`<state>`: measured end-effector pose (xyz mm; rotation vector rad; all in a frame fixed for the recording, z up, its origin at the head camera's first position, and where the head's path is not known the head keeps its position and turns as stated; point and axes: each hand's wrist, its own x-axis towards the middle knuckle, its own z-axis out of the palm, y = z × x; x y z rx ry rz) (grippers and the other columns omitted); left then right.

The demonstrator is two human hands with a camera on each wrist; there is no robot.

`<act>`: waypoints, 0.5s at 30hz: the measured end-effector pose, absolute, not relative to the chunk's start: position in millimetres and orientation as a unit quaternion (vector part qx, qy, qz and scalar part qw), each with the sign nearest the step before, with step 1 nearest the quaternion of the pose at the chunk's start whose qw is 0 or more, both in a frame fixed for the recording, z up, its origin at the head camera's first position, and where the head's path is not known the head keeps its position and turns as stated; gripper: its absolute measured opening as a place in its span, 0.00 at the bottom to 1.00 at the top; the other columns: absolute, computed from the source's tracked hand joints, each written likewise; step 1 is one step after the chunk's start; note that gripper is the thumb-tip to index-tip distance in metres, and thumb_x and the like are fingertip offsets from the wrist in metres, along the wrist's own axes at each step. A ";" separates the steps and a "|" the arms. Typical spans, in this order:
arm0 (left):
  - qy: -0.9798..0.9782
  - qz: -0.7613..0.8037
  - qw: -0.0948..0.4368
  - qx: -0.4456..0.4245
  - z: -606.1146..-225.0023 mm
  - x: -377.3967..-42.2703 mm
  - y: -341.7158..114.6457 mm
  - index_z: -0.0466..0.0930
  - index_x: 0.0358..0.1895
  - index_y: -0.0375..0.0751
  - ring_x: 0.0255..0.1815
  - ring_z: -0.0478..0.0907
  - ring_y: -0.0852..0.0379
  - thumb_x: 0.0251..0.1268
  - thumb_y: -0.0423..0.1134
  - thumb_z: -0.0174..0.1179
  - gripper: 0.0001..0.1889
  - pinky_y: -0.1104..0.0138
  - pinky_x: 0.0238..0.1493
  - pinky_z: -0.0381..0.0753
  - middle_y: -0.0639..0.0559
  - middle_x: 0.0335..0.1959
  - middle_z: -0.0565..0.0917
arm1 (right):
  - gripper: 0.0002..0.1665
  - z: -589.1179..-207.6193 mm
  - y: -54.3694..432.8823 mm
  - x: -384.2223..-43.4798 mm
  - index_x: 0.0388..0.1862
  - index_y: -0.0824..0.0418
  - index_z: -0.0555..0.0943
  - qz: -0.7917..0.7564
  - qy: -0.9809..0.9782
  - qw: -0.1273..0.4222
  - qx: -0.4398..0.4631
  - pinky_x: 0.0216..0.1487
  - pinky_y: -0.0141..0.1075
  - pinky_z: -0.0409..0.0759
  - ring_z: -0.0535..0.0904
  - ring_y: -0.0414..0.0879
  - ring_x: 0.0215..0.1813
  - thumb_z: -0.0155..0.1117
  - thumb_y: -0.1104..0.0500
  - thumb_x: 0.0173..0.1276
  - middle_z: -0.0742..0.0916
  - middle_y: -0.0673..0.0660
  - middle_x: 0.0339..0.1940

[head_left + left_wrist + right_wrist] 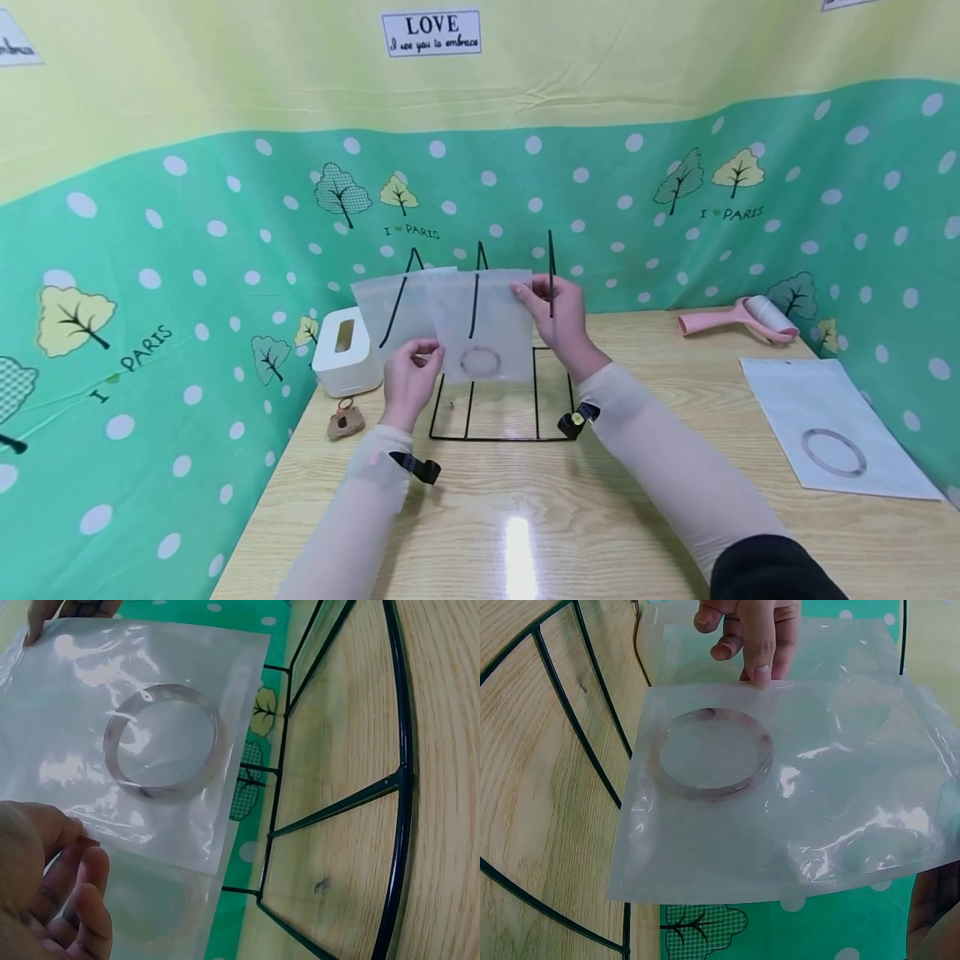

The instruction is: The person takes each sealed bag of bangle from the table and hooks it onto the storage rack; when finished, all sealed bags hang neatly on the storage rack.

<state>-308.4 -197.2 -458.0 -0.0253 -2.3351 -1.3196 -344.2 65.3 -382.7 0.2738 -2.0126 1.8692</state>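
Note:
A translucent bag (506,321) with a pale marbled bangle (712,793) inside is up at the black wire rack (502,439). One of the rack's prongs shows in front of the bag's upper part. My left hand (411,375) pinches its left edge between thumb and fingers, and my right hand (558,317) holds its upper right corner with the thumb in front. Another bag (375,304) of the same kind is on the prong to the left, partly behind the first. In the left wrist view, a faint ring shows through its film.
A white box (348,371) with a wooden slot stands at left, a small brown keyring item (346,422) before it. At the back right lies a pink lint roller (712,321). Another bangle bag (795,400) lies flat at right. Patterned curtain (247,233) surrounds the table.

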 end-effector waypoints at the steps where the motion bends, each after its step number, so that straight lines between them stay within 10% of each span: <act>1: -0.848 -0.479 0.229 -0.006 -457.6 -309.0 -196.6 0.90 0.45 0.50 0.35 0.82 0.55 0.71 0.45 0.69 0.06 0.59 0.34 0.81 0.56 0.38 0.88 | 0.19 -382.5 65.0 -345.0 0.44 0.61 0.89 0.665 -0.716 0.189 0.096 0.34 0.32 0.78 0.78 0.46 0.36 0.77 0.46 0.69 0.87 0.56 0.37; 15: -0.846 -0.476 0.242 0.015 -454.8 -313.3 -189.2 0.91 0.44 0.50 0.32 0.83 0.56 0.70 0.44 0.70 0.05 0.58 0.33 0.81 0.57 0.36 0.88 | 0.18 -381.7 65.5 -351.7 0.43 0.61 0.90 0.680 -0.700 0.192 0.102 0.35 0.32 0.78 0.78 0.46 0.36 0.78 0.47 0.68 0.87 0.56 0.36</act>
